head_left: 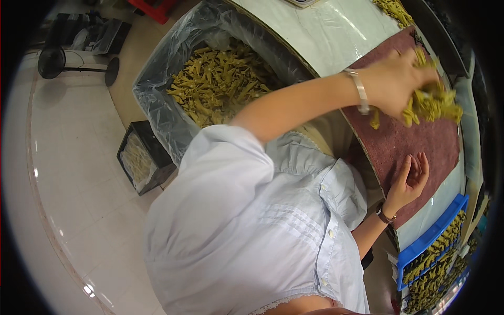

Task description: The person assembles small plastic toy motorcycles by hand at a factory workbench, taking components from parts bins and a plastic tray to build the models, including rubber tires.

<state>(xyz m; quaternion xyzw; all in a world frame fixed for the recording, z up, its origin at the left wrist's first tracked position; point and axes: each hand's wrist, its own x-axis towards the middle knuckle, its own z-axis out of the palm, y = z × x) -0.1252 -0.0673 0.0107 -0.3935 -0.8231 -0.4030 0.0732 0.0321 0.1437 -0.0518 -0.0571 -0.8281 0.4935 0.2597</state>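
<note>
At the upper right of the frame, the left hand (395, 84) reaches across the body onto a dark red mat (404, 142) and closes its fingers on a heap of yellow-green pieces (433, 102), part of the heap bunched in its grip and blurred. A silver bracelet (360, 90) sits on that wrist. Lower right, the right hand (408, 181) rests on the near edge of the mat with its palm up and fingers loosely apart, holding nothing; a dark watch (386, 216) circles its wrist. The mat lies on a pale tabletop (331, 31). At upper centre, a large box lined with clear plastic (173, 63) holds many more of the same pieces. At the lower right corner, blue trays (420, 251) carry rows of them. A light blue shirt (247, 231) fills the middle.
</note>
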